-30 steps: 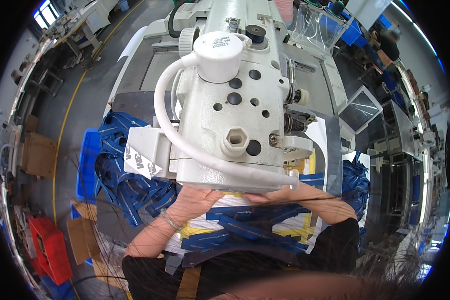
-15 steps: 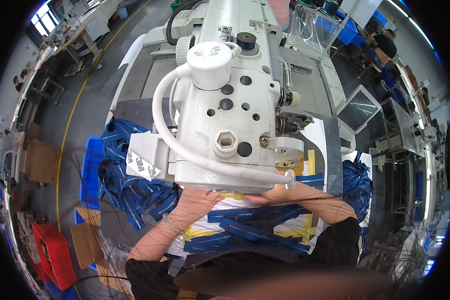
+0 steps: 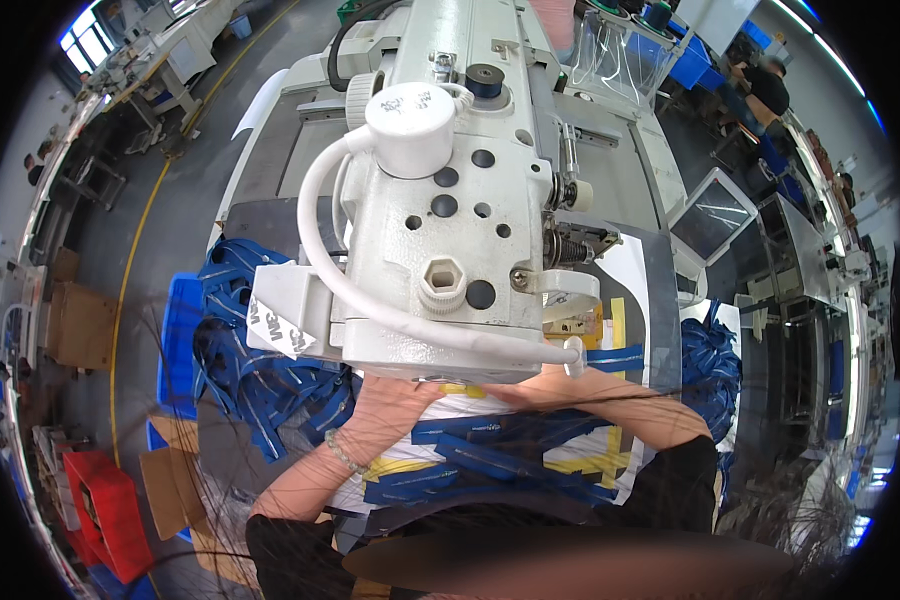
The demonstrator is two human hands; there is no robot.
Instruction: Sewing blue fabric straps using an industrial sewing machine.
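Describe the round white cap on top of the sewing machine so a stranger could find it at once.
Start at the big white industrial sewing machine head filling the middle of the view. On its top, toward the far end, sits a round white plastic cap. Unlike the small black knob beside it, a curved white hose leaves its side.

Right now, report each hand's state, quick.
Left hand: flat on the blue straps, fingers hidden under the sewing machine; grip cannot be told.
Right hand: same, mostly hidden; cannot be told.
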